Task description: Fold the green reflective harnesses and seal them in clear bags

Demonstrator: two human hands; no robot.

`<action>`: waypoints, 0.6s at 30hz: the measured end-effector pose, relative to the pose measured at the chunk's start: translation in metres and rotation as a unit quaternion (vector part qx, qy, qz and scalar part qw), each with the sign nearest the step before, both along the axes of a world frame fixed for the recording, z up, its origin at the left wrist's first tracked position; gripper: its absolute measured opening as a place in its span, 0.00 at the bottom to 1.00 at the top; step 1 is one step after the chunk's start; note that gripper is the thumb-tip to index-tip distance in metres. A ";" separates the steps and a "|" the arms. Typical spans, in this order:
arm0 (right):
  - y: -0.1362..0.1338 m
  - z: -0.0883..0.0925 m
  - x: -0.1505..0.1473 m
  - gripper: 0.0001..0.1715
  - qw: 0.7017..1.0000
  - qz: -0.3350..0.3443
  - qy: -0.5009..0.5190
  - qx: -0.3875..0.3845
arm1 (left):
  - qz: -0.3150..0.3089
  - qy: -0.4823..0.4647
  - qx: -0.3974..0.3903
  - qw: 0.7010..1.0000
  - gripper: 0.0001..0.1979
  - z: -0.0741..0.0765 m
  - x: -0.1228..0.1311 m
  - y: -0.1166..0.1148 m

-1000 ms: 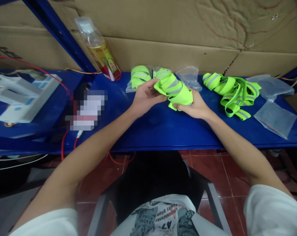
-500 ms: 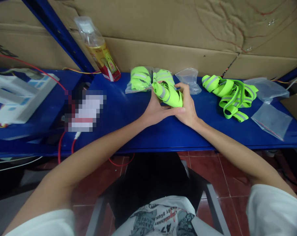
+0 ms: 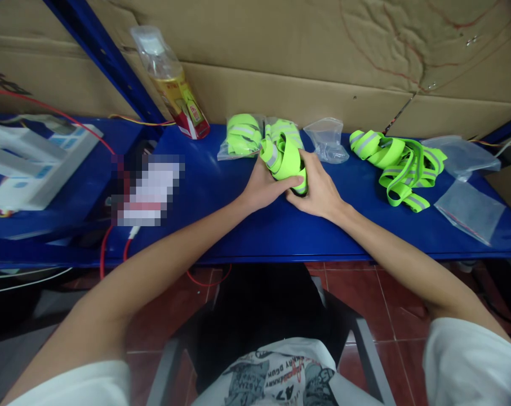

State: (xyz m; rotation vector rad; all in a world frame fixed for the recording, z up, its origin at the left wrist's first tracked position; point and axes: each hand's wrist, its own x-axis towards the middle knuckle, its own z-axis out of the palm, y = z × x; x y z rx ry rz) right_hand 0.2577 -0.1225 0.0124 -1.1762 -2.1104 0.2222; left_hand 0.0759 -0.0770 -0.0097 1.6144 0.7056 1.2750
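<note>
Between both hands is a rolled neon-yellow reflective strap (image 3: 289, 158) with grey stripes. My left hand (image 3: 266, 186) grips it from the left, the thumb laid across its front. From the right, my right hand (image 3: 318, 186) is closed around the lower end, its fingers partly hidden behind the roll. Just beyond them lie two clear bags with similar straps inside: one bagged strap (image 3: 243, 135) shows fully, the other bagged strap (image 3: 284, 131) is partly covered by the held roll. A loose heap of the same strap (image 3: 401, 163) lies to the right.
An empty clear bag (image 3: 328, 141) lies behind my right hand; more clear bags (image 3: 470, 211) are at the far right. A bottle (image 3: 179, 96) stands against the cardboard (image 3: 280, 51). On the left are a blurred-out phone-like object (image 3: 149, 192) and a white power strip (image 3: 48, 169).
The roll has turned more upright between my hands. My right hand has shifted lower around its end, and my left thumb now presses across the strap's front.
</note>
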 end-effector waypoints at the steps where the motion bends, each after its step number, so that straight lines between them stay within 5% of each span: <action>1: -0.001 0.001 0.000 0.48 1.000 0.007 -0.005 -0.004 | -0.001 -0.001 -0.003 1.000 0.34 0.001 -0.001 0.001; 7: -0.002 0.005 0.003 0.38 0.999 0.032 0.000 -0.038 | -0.009 0.047 0.018 0.999 0.23 0.002 -0.006 0.006; 18: -0.008 0.010 -0.004 0.37 0.987 -0.032 0.124 -0.093 | -0.006 0.049 0.113 0.992 0.39 0.002 0.001 -0.006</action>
